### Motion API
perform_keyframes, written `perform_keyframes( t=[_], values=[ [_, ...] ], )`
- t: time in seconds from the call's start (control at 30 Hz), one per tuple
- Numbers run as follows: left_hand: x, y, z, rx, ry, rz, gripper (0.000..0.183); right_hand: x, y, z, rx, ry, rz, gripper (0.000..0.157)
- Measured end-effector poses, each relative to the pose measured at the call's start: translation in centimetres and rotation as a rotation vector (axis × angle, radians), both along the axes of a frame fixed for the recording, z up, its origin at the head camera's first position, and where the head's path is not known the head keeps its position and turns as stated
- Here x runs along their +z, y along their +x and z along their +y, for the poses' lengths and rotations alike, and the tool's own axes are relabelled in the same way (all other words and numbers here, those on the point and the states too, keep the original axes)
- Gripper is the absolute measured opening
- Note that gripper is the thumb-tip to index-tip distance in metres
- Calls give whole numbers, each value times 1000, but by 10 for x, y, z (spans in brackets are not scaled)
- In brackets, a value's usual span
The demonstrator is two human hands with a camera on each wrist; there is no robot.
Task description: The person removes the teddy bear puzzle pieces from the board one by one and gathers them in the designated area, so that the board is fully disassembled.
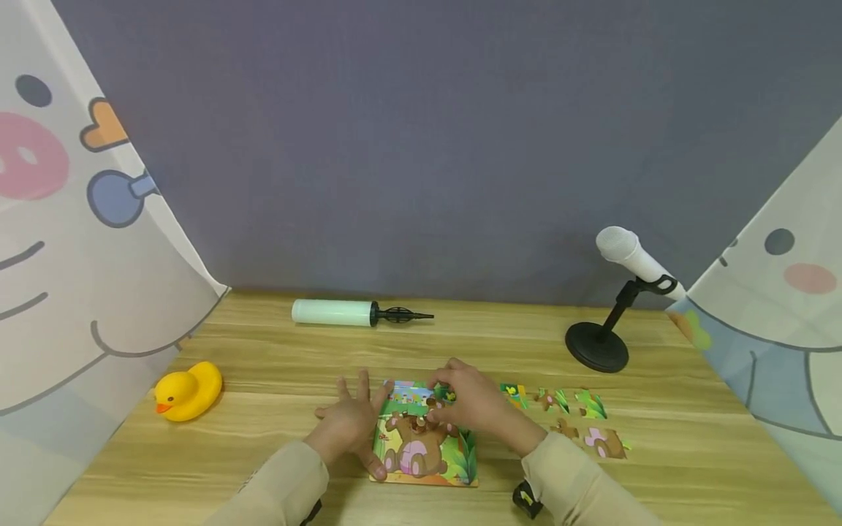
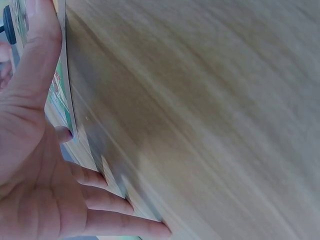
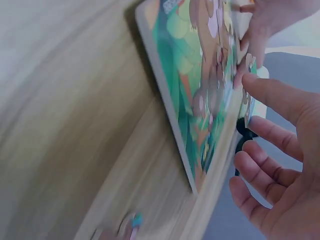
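A jigsaw puzzle board (image 1: 427,478) with a brown bear picture lies on the wooden table. My left hand (image 1: 349,424) is spread along its left side, the thumb on the lower left corner and the index finger at the upper left. In the left wrist view the other straight fingers of the left hand (image 2: 50,185) rest on the tabletop. Over the board's upper right, my right hand (image 1: 483,402) holds a puzzle piece (image 3: 247,95), pinched between thumb and index finger just above the picture. The other right fingers are loosely bent.
Several loose puzzle pieces (image 1: 607,443) lie right of the board. A yellow rubber duck (image 1: 188,391) sits at the left, and a white hand pump (image 1: 335,313) lies at the back. At the back right stands a white microphone (image 1: 631,252) on a black stand (image 1: 596,346).
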State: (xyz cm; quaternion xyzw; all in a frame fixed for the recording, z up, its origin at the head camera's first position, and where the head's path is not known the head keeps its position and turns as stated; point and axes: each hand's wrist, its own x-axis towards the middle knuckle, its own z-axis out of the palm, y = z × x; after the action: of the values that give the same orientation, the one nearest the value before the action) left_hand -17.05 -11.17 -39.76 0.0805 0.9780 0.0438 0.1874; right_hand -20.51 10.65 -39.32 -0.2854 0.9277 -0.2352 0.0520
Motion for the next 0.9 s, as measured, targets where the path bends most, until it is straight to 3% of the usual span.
perform_keyframes(
  t=[0.2, 0.57, 0.9],
  values=[
    [-1, 1, -1, -7, -8, -3, 139, 4, 8, 24, 34, -32, 37, 37],
    [0, 1, -1, -10, 8, -15, 138, 14, 28, 75, 5, -95, -27, 35],
    [1, -1, 1, -2, -16, -32, 138, 3, 49, 122, 35, -95, 7, 32]
  ],
)
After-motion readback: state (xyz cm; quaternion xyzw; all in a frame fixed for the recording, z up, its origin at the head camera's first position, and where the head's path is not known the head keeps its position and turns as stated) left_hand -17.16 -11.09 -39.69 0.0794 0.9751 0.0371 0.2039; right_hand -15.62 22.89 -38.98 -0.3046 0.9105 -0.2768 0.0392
